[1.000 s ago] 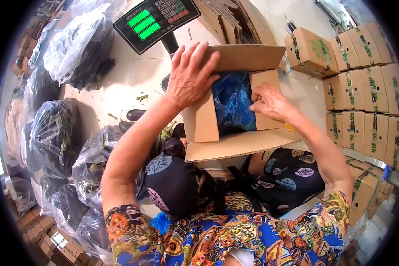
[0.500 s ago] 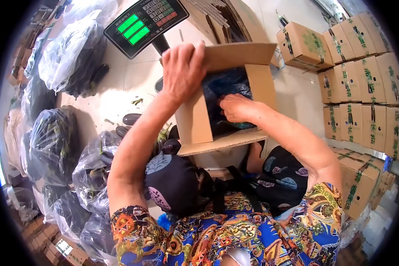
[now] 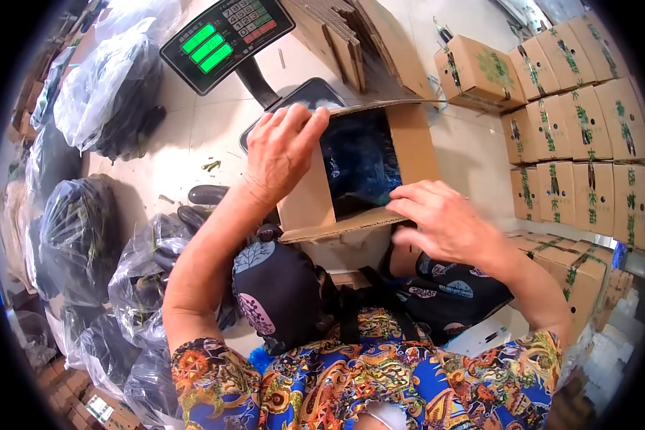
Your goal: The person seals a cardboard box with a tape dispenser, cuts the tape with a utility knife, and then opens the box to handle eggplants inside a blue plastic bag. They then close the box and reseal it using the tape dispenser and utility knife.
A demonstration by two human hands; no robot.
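A cardboard box point(image 3: 304, 188) stands with its flaps spread in front of me. Dark blue plastic film point(image 3: 362, 161) lines its inside; what lies beneath the film I cannot make out. My left hand point(image 3: 283, 147) is closed on the far left corner, its fingers curled over the far flap's edge. At the near right corner, my right hand point(image 3: 441, 222) has its fingers on top of the near flap point(image 3: 344, 226) and its thumb below, gripping that edge.
A digital scale display point(image 3: 226, 39) rises behind the box, with its platform point(image 3: 308, 93) partly hidden. Bags of eggplants point(image 3: 82, 229) and loose eggplants point(image 3: 208, 194) lie on the left. Folded cardboard point(image 3: 337, 43) leans at the back. Taped boxes point(image 3: 573, 125) are stacked on the right.
My right hand has come out of the box and moved to its near right edge. The far flap now stands more upright under my left hand, and more of the scale platform shows.
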